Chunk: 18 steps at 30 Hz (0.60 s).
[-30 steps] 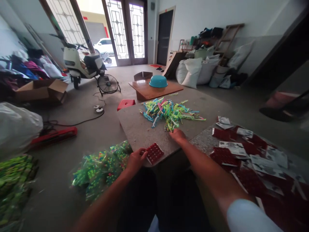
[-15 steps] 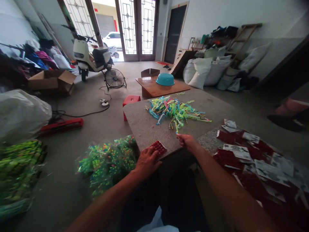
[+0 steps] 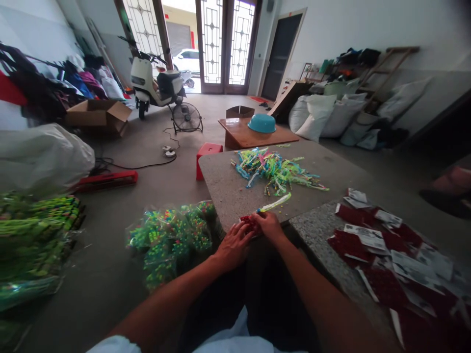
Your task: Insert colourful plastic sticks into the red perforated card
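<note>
At the near edge of the grey stone table [image 3: 222,191], my left hand [image 3: 234,244] lies with its fingers stretched over a small dark red patterned sheet [image 3: 246,219]. My right hand [image 3: 270,227] is closed in a pinch on a thin yellow-green and whitish strip [image 3: 276,202] with a blue end. That hand is right over the sheet's right side, next to the left fingertips. The strip's loose end trails toward the back right. Beyond it lies a tangled pile of similar colourful strips [image 3: 274,166]. My hands cover much of the red sheet.
More red sheets and printed white packets [image 3: 364,235] spread over the speckled slab to the right. Plastic bags of green items [image 3: 176,240] stand at the left. Behind are a red stool [image 3: 208,149], a blue basin [image 3: 262,123], a fan [image 3: 187,117] and a scooter [image 3: 150,88].
My right hand has drawn a strip out of the pile and carried it left and nearer, onto the red sheet. The left hand has stayed on the sheet. The view has turned slightly left.
</note>
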Tool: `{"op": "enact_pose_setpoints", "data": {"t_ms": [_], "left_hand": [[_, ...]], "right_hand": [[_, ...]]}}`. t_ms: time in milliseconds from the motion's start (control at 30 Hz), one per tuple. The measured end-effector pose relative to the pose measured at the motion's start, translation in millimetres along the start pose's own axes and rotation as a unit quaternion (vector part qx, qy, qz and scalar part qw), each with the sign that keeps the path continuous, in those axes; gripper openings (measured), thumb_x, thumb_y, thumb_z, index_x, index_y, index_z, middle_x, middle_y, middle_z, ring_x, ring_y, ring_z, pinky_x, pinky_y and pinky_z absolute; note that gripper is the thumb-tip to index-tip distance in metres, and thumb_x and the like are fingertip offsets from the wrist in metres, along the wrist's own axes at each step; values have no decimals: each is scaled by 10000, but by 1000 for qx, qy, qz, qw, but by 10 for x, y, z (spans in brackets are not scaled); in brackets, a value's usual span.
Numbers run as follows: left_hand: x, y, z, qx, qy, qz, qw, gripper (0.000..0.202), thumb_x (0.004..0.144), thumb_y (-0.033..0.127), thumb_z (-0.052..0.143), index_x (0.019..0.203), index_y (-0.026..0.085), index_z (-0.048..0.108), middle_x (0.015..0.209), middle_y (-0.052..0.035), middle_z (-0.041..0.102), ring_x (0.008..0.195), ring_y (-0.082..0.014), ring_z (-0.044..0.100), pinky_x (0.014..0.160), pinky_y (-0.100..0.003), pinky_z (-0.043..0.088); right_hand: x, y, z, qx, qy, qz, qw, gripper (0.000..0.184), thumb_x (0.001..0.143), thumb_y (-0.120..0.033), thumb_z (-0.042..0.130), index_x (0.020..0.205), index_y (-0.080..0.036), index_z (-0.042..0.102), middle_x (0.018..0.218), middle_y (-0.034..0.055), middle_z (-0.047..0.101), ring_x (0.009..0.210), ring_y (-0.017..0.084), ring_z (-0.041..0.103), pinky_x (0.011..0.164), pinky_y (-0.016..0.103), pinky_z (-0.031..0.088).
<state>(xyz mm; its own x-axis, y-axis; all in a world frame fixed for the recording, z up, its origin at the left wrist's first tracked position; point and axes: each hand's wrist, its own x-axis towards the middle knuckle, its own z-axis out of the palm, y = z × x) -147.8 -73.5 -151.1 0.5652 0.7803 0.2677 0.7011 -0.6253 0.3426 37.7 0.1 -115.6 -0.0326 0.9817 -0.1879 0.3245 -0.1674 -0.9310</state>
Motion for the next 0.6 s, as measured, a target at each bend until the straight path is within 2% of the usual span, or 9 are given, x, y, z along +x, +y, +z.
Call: {"op": "enact_pose_setpoints", "data": {"t_ms": [100,233,367,600], "left_hand": [[-81,-55,18,-1,13,-10,1000,603,941,259,620,1531,221,502,1633,-156,442,1561,-337,347,1297,-571,297],[-136,-147,69,-1,-6,-3,1000,659,922,292,653,1551,205,478,1655,-167,420,1551,-346,369,1306,-572,273],[-156,-188,106,1,-4,2,1000,646,930,298,646,1548,202,482,1662,-166,413,1559,-342,357,1310,-559,264],[-150,-155,51,-4,-12,-2,1000,639,922,292,645,1540,221,498,1656,-156,418,1550,-349,357,1302,-564,272]], "right_hand": [[47,-18,186,-37,-15,-12,999,425,819,-600,596,786,-198,728,595,12,657,523,176,604,493,262,448],[90,-13,325,-101,-22,-45,994,398,838,-564,574,740,-204,713,617,22,671,577,180,625,561,267,440],[125,38,341,-192,18,-80,978,348,856,-509,588,723,-208,700,670,42,710,669,193,658,643,277,432],[137,78,333,-220,27,-97,970,344,896,-488,574,722,-215,689,695,51,730,719,204,682,689,282,443]]}}
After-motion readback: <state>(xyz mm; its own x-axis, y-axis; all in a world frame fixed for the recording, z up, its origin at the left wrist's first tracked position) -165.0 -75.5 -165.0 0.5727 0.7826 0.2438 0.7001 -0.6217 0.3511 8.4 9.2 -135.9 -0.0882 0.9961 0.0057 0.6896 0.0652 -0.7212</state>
